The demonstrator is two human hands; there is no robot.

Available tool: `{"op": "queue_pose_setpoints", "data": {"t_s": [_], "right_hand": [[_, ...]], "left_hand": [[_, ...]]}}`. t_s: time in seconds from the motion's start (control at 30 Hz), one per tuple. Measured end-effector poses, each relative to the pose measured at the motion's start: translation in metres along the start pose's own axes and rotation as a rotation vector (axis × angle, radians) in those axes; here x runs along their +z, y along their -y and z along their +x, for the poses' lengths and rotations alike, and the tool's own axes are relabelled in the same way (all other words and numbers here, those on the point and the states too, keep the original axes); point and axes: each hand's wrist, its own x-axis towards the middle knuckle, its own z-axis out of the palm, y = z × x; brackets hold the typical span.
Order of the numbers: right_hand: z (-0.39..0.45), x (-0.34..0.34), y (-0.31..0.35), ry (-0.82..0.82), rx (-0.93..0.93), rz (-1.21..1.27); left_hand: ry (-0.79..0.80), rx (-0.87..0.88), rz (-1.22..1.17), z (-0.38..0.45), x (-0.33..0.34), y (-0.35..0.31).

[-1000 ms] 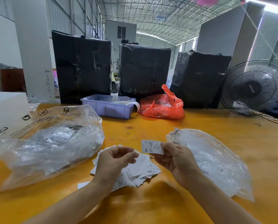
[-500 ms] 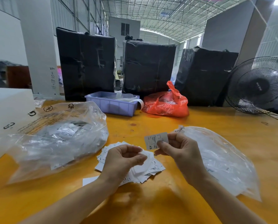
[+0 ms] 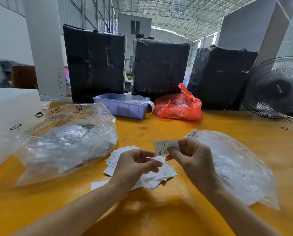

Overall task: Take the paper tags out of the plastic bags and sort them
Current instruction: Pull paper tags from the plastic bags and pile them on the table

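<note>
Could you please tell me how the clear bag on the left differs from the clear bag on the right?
The left bag is puffed up and bulky; the right bag lies nearly flat. The left bag carries printed symbols and text near its top; the right bag shows only a small printed patch at its upper corner. The left bag lies clear of both hands; the right hand is in front of the right bag's edge. Both are transparent, hold white paper tags, and lie on the yellow table.

Orange table [image 3: 227, 126], white tags [image 3: 152, 178], red bag [image 3: 178, 108].
</note>
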Motion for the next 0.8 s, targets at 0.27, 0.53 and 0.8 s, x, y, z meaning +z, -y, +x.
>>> {"op": "queue_pose_setpoints", "data": {"t_s": [0.27,0.53,0.8], "right_hand": [[-0.0001,0.0010,0.0015,-0.023,0.001,0.023],[-0.0019,0.0026,0.0003,-0.002,-0.027,-0.029],[-0.0016,0.0029,-0.0012,-0.028,-0.048,-0.067]], "left_hand": [[-0.023,0.010,-0.022,0.0010,-0.0017,-0.0001],[-0.012,0.006,-0.036,0.0008,-0.0019,-0.0003],[0.022,0.014,-0.046,-0.0001,-0.0003,-0.0009]]}}
